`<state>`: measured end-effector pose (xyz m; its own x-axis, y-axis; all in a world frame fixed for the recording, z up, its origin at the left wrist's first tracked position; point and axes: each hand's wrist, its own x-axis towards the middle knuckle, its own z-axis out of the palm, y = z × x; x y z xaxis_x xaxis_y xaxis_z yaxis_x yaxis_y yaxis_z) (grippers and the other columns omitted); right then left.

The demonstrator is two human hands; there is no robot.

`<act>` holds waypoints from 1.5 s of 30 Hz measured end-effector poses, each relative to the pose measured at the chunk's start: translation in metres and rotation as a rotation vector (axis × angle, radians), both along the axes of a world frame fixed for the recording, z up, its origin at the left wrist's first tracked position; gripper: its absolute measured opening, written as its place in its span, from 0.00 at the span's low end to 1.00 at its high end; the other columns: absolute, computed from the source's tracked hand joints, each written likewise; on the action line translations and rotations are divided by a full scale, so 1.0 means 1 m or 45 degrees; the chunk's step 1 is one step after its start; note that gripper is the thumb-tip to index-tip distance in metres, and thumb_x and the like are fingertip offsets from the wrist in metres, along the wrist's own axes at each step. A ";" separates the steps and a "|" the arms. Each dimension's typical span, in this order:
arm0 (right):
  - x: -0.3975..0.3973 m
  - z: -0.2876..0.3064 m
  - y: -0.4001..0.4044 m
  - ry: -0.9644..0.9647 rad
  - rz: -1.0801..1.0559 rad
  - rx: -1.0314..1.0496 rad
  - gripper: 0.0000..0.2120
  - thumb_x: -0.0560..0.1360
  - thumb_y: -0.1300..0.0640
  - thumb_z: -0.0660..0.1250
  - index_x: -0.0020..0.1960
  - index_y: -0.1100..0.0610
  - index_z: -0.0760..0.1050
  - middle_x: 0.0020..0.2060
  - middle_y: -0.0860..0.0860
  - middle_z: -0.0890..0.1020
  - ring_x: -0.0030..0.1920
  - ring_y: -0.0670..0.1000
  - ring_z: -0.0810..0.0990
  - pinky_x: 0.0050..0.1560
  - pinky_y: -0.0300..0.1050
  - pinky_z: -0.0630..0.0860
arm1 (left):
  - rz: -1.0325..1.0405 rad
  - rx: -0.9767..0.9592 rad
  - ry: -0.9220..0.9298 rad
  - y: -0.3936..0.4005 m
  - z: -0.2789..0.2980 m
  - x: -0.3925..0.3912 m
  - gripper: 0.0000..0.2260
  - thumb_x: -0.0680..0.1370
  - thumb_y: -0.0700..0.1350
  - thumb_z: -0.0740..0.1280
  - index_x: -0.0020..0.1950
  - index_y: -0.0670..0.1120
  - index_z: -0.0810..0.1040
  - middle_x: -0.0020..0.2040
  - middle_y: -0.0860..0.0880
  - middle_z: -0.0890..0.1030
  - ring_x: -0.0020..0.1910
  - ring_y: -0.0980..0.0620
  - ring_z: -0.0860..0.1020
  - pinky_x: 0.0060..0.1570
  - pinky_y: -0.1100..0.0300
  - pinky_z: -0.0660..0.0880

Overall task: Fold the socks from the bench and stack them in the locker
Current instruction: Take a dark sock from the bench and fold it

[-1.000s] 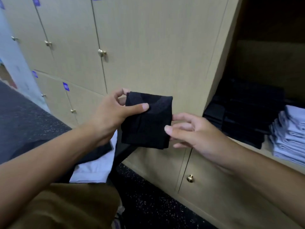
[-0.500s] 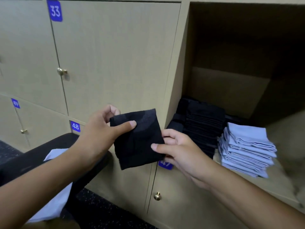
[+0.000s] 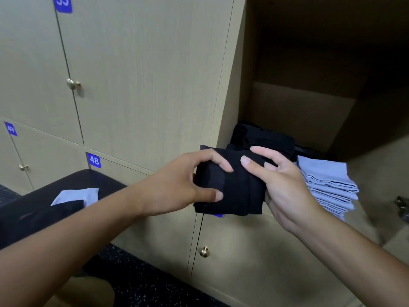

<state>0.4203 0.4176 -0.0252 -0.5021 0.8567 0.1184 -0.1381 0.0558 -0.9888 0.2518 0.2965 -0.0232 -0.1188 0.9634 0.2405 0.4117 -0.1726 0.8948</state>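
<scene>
Now one folded black sock bundle (image 3: 232, 187) hangs in the air between two hands, just in front of the open locker's (image 3: 309, 111) left edge. The left hand (image 3: 177, 185) grips the bundle's left side, thumb curled under its lower edge and fingers curled over the top. The right hand (image 3: 285, 180) grips its right side, thumb across the front face and fingers wrapped behind.

Inside the locker stand two stacks: one of black folded socks (image 3: 265, 138) at the left, directly behind the held bundle, and one of light blue folded socks (image 3: 327, 185) just beside it to the right. How many pieces each stack holds cannot be counted.

On the black bench (image 3: 66, 187) at lower left lie one light blue sock (image 3: 79, 194) and one dark sock (image 3: 66, 207) overlapping its near edge. Three brass door knobs show on the closed doors, and three blue number labels, one reading 48 (image 3: 94, 160).

Compared with half a second ago, the bundle has moved right and closer to the locker opening, now overlapping the black stack. The right hand, which pinched only the edge then, now wraps the bundle's side, and the left thumb has shifted from the top face to beneath it.
</scene>
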 end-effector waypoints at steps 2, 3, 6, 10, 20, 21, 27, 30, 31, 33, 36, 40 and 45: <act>0.002 0.001 0.002 0.008 -0.022 -0.013 0.19 0.74 0.55 0.75 0.64 0.51 0.78 0.52 0.50 0.87 0.53 0.52 0.87 0.60 0.57 0.80 | 0.040 0.047 -0.012 0.005 0.002 0.008 0.18 0.74 0.36 0.76 0.58 0.54 0.81 0.57 0.54 0.81 0.49 0.55 0.84 0.42 0.64 0.80; 0.003 0.002 0.004 0.017 -0.026 -0.031 0.19 0.74 0.53 0.76 0.64 0.52 0.78 0.53 0.50 0.87 0.54 0.53 0.86 0.61 0.58 0.80 | 0.069 0.093 -0.019 0.009 0.003 0.011 0.18 0.73 0.36 0.76 0.58 0.54 0.81 0.58 0.54 0.80 0.50 0.56 0.84 0.42 0.64 0.80; 0.009 0.004 0.011 0.054 0.030 -0.112 0.16 0.76 0.52 0.72 0.63 0.55 0.80 0.55 0.52 0.86 0.58 0.53 0.85 0.63 0.55 0.78 | 0.132 0.240 -0.059 0.020 0.006 0.016 0.19 0.73 0.37 0.77 0.59 0.55 0.81 0.58 0.55 0.81 0.52 0.54 0.84 0.44 0.60 0.82; 0.015 0.007 0.019 0.277 0.168 -0.349 0.13 0.80 0.57 0.68 0.63 0.59 0.80 0.58 0.55 0.85 0.60 0.53 0.84 0.64 0.51 0.78 | 0.173 0.374 -0.086 0.037 0.004 0.025 0.20 0.75 0.37 0.75 0.63 0.55 0.79 0.60 0.52 0.80 0.55 0.50 0.83 0.48 0.55 0.84; 0.033 0.010 0.046 0.225 -0.257 0.086 0.19 0.77 0.66 0.71 0.61 0.53 0.67 0.38 0.57 0.77 0.39 0.49 0.81 0.48 0.43 0.81 | 0.282 0.497 -0.116 0.080 -0.005 0.035 0.20 0.76 0.41 0.74 0.66 0.53 0.78 0.65 0.50 0.76 0.60 0.55 0.80 0.60 0.53 0.80; 0.034 0.011 0.050 0.184 -0.269 0.163 0.16 0.78 0.66 0.70 0.57 0.53 0.67 0.36 0.57 0.76 0.38 0.49 0.79 0.46 0.42 0.80 | 0.302 0.501 -0.118 0.084 -0.004 0.035 0.19 0.76 0.41 0.74 0.65 0.53 0.79 0.63 0.50 0.78 0.59 0.55 0.81 0.61 0.52 0.79; 0.033 0.027 0.075 0.104 -0.466 0.370 0.10 0.79 0.68 0.67 0.43 0.57 0.82 0.36 0.49 0.84 0.36 0.45 0.79 0.41 0.38 0.77 | 0.387 0.453 -0.111 0.112 0.011 0.028 0.09 0.78 0.41 0.73 0.55 0.52 0.83 0.49 0.53 0.85 0.48 0.56 0.84 0.50 0.60 0.81; 0.029 0.040 0.088 0.125 -0.398 0.304 0.13 0.79 0.67 0.66 0.54 0.53 0.84 0.50 0.50 0.86 0.49 0.50 0.84 0.49 0.43 0.82 | 0.443 0.438 -0.111 0.131 0.021 0.029 0.07 0.78 0.42 0.73 0.53 0.52 0.84 0.42 0.56 0.85 0.41 0.62 0.82 0.44 0.70 0.75; 0.028 0.045 0.093 0.140 -0.340 0.262 0.14 0.79 0.67 0.67 0.58 0.52 0.83 0.53 0.50 0.85 0.52 0.51 0.84 0.51 0.45 0.82 | 0.457 0.423 -0.110 0.137 0.025 0.029 0.06 0.78 0.42 0.73 0.53 0.51 0.85 0.41 0.57 0.84 0.39 0.63 0.81 0.44 0.72 0.73; 0.025 0.052 0.104 0.166 -0.248 0.184 0.19 0.77 0.69 0.68 0.64 0.51 0.81 0.54 0.51 0.84 0.54 0.52 0.85 0.55 0.47 0.82 | 0.470 0.385 -0.130 0.150 0.029 0.027 0.07 0.77 0.41 0.73 0.54 0.49 0.86 0.44 0.55 0.86 0.41 0.62 0.82 0.50 0.68 0.76; 0.019 0.054 0.123 0.051 -0.259 0.224 0.21 0.75 0.69 0.71 0.65 0.52 0.80 0.58 0.53 0.83 0.58 0.54 0.84 0.64 0.53 0.79 | 0.445 0.326 -0.134 0.163 0.028 0.022 0.10 0.77 0.41 0.74 0.57 0.47 0.85 0.49 0.51 0.87 0.48 0.57 0.84 0.60 0.59 0.78; 0.015 0.048 0.144 -0.116 -0.360 0.306 0.19 0.74 0.66 0.74 0.63 0.56 0.81 0.54 0.49 0.83 0.59 0.53 0.83 0.65 0.54 0.78 | 0.429 0.249 -0.012 0.173 0.020 0.016 0.12 0.77 0.44 0.74 0.61 0.50 0.84 0.51 0.52 0.86 0.51 0.56 0.84 0.62 0.58 0.77; 0.013 0.034 0.160 -0.438 -0.524 0.518 0.19 0.72 0.59 0.78 0.63 0.55 0.82 0.55 0.51 0.84 0.58 0.51 0.82 0.66 0.50 0.77 | 0.368 0.158 0.109 0.184 0.011 0.014 0.16 0.79 0.47 0.72 0.66 0.52 0.81 0.62 0.51 0.82 0.63 0.52 0.79 0.70 0.51 0.73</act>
